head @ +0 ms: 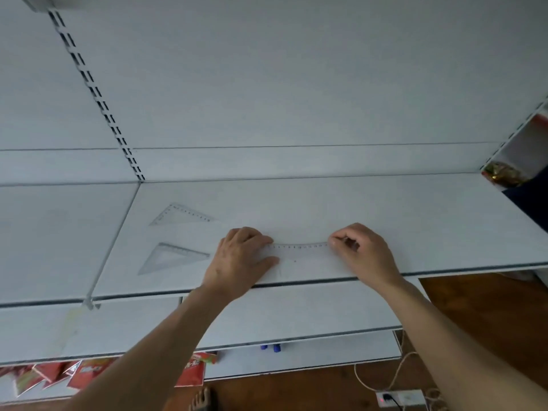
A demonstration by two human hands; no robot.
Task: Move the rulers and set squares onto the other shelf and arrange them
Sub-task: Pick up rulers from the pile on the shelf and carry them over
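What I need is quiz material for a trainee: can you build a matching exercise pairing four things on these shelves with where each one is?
Things
1. clear ruler
2. far set square
3. near set square
4. red packets

Places
A. on the lowest shelf, bottom left
B. held at its ends by the left hand and right hand
C. flat toward the back of the upper shelf
D. flat nearer the front edge, beside the left hand

Pairs: 1-B, 2-C, 3-D, 4-A
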